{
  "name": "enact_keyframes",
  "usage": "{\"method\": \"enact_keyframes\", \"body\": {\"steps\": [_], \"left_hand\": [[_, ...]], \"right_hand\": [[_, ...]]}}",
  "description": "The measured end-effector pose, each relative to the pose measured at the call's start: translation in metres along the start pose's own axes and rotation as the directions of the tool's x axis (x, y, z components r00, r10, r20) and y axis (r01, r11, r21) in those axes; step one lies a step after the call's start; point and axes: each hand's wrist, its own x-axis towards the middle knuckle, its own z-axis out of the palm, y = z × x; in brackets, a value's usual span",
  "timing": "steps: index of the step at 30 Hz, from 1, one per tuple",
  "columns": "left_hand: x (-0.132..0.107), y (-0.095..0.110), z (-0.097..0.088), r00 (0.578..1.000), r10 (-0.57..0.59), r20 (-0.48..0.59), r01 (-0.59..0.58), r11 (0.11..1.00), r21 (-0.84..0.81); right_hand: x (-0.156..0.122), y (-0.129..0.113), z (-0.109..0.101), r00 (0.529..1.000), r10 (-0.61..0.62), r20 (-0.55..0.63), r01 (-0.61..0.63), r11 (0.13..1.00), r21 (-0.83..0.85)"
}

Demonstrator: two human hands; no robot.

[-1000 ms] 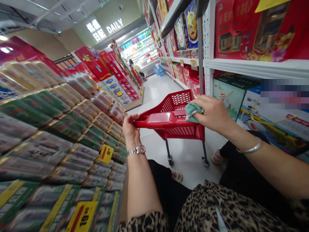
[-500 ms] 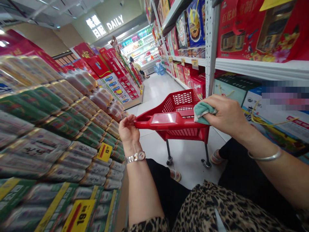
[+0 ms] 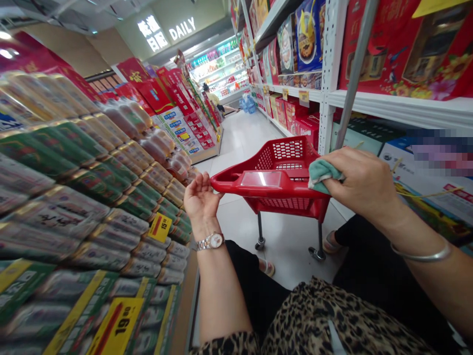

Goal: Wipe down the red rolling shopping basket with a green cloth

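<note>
A red plastic shopping cart (image 3: 283,180) with a perforated basket stands in front of me on the aisle floor. My right hand (image 3: 360,175) grips a crumpled green and white cloth (image 3: 325,175), which rests against the right end of the cart's handle bar. At the bar's left end is my left hand (image 3: 202,199), palm turned up, fingers loosely apart, its thumb close under the red corner. Whether those fingers touch the cart, I cannot tell. A grey pole (image 3: 355,74) slants down behind my right hand; its lower end is hidden.
Stacked drink cans in packs (image 3: 84,197) line the left side, with yellow price tags (image 3: 120,325). White shelves (image 3: 399,103) with gift boxes run along the right. Farther down the aisle (image 3: 240,130) are blue water bottles (image 3: 247,102), a crouching person (image 3: 214,98) and a lit cooler.
The cart and both hands sit slightly farther right in view. The grey pole now shows at upper right beside the shelf post. My left fingers have shifted off the handle's end somewhat.
</note>
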Motion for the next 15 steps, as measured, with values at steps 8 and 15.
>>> {"method": "enact_keyframes", "body": {"steps": [8, 15], "left_hand": [[-0.009, -0.012, 0.003, 0.991, -0.099, -0.094, 0.084, 0.985, -0.153], [-0.005, -0.021, 0.004, 0.979, -0.145, -0.146, 0.120, 0.979, -0.167]], "right_hand": [[-0.001, 0.001, 0.001, 0.998, -0.044, -0.041, 0.044, 0.999, -0.004], [-0.002, 0.001, -0.001, 0.999, -0.021, -0.027, 0.021, 1.000, -0.010]]}}
